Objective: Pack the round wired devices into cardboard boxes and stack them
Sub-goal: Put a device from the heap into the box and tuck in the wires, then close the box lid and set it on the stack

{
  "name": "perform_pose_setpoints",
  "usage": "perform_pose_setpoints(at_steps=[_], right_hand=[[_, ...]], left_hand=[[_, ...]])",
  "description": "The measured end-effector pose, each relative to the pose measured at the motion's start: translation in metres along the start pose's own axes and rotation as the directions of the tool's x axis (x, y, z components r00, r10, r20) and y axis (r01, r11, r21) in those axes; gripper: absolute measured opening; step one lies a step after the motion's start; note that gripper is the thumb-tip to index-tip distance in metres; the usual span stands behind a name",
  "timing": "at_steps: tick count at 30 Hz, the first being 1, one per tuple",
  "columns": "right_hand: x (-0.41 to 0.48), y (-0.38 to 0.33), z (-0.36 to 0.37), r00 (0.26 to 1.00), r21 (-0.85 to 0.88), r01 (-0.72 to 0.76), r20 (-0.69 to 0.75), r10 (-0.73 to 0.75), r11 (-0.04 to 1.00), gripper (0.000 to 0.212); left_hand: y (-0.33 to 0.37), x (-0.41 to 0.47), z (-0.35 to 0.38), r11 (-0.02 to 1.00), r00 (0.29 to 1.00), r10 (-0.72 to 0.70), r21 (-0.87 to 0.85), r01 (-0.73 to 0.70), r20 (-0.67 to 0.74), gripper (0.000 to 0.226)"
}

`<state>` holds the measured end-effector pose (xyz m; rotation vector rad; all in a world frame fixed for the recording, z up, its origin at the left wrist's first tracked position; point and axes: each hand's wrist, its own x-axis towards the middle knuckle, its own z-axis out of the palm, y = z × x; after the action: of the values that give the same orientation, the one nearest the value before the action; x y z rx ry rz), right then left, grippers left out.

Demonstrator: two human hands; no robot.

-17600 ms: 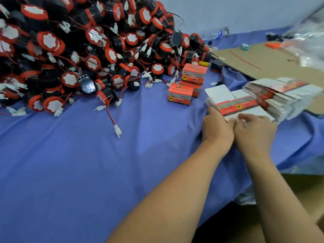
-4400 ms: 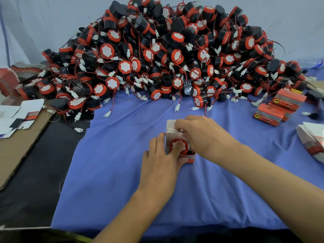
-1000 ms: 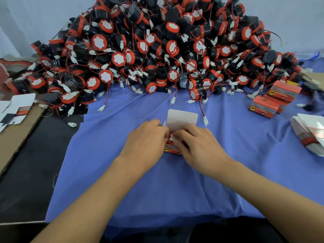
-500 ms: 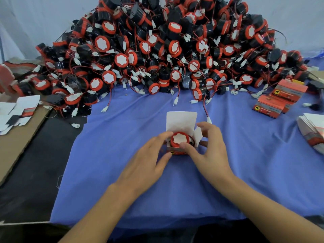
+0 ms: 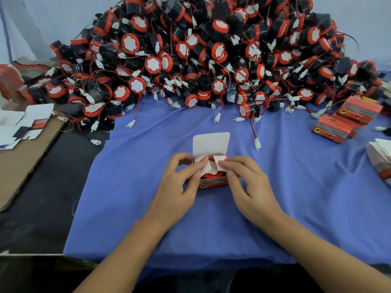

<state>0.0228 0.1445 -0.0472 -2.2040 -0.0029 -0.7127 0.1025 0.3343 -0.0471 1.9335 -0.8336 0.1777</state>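
blue cloth [image 5: 148, 208] | box [image 5: 212, 182] side flaps now folded in vs 0.5s ago | L hand [image 5: 179, 187] + R hand [image 5: 247, 187] pinching flaps

Packing workshop: my bench held a heap of devices [image 5: 211, 49], filled boxes [image 5: 347, 121], flat cartons [image 5: 380, 157], blue cloth [image 5: 296, 197].

On a blue cloth [image 5: 135, 197] stands a small orange box [image 5: 212, 182], its white lid flap [image 5: 211, 143] upright at the far side; a round orange device [image 5: 209, 176] sits inside; the left hand [image 5: 179, 187] presses the left side flap [image 5: 204, 166] inward with its fingertips, and the right hand [image 5: 249, 187] presses the right side flap [image 5: 220, 160] likewise; behind lies a great heap of devices [image 5: 211, 56] with red wires and white plugs; closed boxes [image 5: 347, 121] are stacked at the right, near a pile of flat boxes [image 5: 380, 157].
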Motion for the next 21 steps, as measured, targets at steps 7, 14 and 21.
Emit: perform_pose_setpoints(at_steps=[7,14,21], right_hand=[[0.0024,-0.0008,0.0012,1.0,-0.001,-0.009,0.021,0.009,1.0,0.027],[-0.0004,-0.0002,-0.0018,0.991,0.154,-0.128,0.052,0.121,0.98,0.058],[0.0035,0.0038,-0.0018,0.997,0.146,-0.075,0.045,0.069,0.986,0.05]], left_hand=[[0.0055,0.0064,0.0026,0.961,0.977,-0.215,-0.176,0.212,0.004,0.021],[0.0053,0.0026,-0.0046,0.966,0.978,-0.195,-0.157,0.204,0.068,0.012],[0.0036,0.0026,-0.0072,0.961,0.987,-0.142,-0.229,0.155,0.073,0.047]])
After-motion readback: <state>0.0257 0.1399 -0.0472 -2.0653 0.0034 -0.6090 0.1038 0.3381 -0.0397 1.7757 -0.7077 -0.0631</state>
